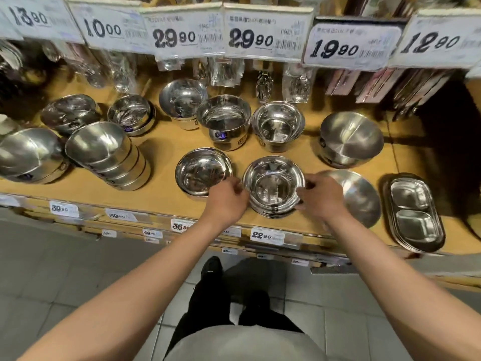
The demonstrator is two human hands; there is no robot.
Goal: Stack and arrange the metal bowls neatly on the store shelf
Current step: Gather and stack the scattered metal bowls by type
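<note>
A short stack of shiny metal bowls (273, 185) stands near the front edge of the wooden shelf (166, 149). My left hand (226, 200) grips the stack's left side and my right hand (321, 195) grips its right side, fingers curled on the rims. Just left of it sits a single metal bowl (203, 171). Behind stand a straight-walled bowl (223, 121), a flared bowl stack (278, 125) and another bowl (182, 99). A tilted stack of bowls (109, 152) leans at the left.
A large bowl stack (350, 139) tilts at the right, with a flat steel plate (360, 196) and a two-part steel tray (413, 212) in front of it. More bowls (28, 155) crowd the far left. Price tags (264, 31) and hanging packaged utensils (296, 84) overhang the back.
</note>
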